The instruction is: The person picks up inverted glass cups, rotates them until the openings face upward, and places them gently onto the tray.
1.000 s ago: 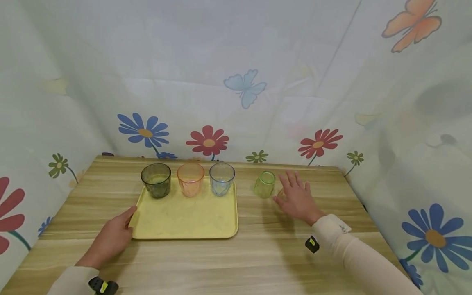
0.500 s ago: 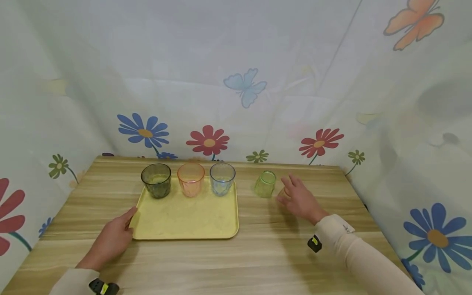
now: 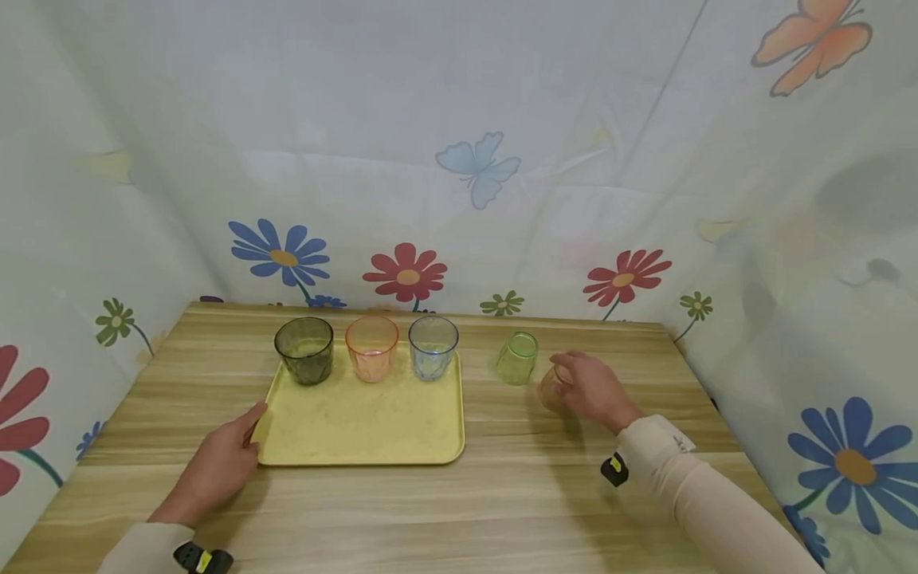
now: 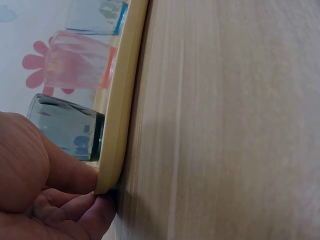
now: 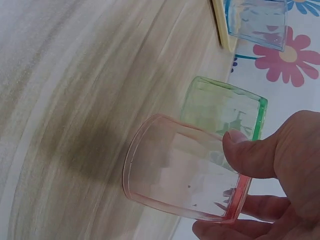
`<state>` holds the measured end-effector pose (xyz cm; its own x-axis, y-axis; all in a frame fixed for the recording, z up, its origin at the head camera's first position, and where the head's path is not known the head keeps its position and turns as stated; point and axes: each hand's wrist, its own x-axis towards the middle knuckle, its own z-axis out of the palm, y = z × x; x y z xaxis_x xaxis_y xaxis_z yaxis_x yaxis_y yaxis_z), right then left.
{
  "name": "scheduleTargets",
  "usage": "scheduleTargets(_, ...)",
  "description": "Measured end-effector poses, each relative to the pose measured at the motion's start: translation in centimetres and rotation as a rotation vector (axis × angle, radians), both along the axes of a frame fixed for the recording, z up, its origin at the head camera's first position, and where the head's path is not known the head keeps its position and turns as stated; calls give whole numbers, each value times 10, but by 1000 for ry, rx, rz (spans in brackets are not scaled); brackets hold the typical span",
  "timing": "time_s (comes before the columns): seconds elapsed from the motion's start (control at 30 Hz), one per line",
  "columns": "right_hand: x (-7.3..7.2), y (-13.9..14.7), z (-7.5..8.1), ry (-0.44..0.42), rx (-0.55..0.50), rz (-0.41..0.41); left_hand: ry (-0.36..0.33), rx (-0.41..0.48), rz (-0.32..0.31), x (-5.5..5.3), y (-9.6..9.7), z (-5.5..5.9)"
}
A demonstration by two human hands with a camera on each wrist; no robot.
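My left hand [image 3: 218,464] pinches the left edge of a yellow tray [image 3: 362,434], thumb on top and fingers under the rim in the left wrist view. Along the tray's far side, three glasses stand upright: dark grey [image 3: 306,355], pink-orange [image 3: 371,352] and clear blue [image 3: 433,351]. To the right of the tray, my right hand [image 3: 594,392] grips a pale pink glass [image 5: 175,167] near its thick base, thumb on one side and fingers on the other. This glass is upside down, mouth toward the table. A green glass [image 3: 517,360], also upside down, stands just left of it.
The wood-grain table [image 3: 402,518] reaches back to a white curtain [image 3: 344,183] printed with flowers and butterflies. More of this curtain hangs on the left and right sides.
My right hand's spread fingers have come down and closed around the pale pink glass. My left hand, the tray and the other glasses stay put.
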<state>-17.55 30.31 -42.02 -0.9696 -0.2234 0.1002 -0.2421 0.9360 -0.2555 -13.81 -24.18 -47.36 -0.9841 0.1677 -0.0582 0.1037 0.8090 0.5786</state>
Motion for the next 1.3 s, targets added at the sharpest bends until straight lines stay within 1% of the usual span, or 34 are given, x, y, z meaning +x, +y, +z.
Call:
scheduleTargets(0.23,2,0,2,-6,-1,-5,-4,9,1,2,0,0)
scheduleTargets(0.43,4,-1,6,-12,-10,10,-11,1,3,0,-1,-1)
scheduleTargets(0.6,6,-3,11,-32,-17,-1,-7,-3,5,-1,-1,-2)
scheduleTargets(0.7,7,-4,13,-23,-12,1,3,-1,0,-1,0,-1)
scheduleTargets(0.97,11,-7,17,2,-11,29,1,1,6,0,0,-1)
scheduleTargets(1.17,14,-13,22,-5,-21,22,-5,-4,7,-1,0,-1)
scheduleTargets(1.3,16,-17,24,-1,-26,36,-15,-10,9,0,0,-2)
